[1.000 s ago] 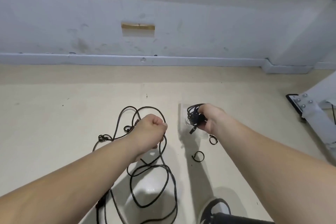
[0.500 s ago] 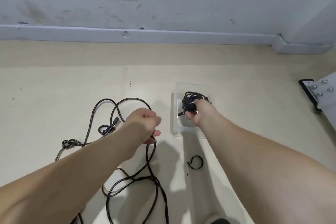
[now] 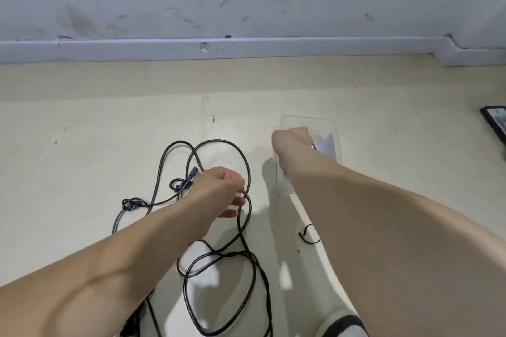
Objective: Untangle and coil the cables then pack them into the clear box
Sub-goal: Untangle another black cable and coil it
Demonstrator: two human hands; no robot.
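Observation:
A long black cable point(image 3: 219, 142) lies in tangled loops on the cream floor, with knots at its left point(image 3: 131, 203). My left hand point(image 3: 219, 189) hovers over the loops, its fingers curled round a strand at the right side. The clear box point(image 3: 306, 118) sits on the floor to the right. My right hand point(image 3: 291, 142) is a fist lowered into the box, gripping a small coiled cable point(image 3: 313, 146). Only a black sliver of that coil shows past the fingers.
A small black tie loop point(image 3: 309, 236) lies on the floor beside my right forearm. A grey wall with a skirting ledge point(image 3: 246, 48) closes the far side. A black-edged object point(image 3: 495, 123) sits at the right edge, and a shoe point(image 3: 342, 325) shows at the bottom.
My right hand has carried the small coil forward and down into the clear box, where it is now mostly hidden. My left hand stays on the long cable.

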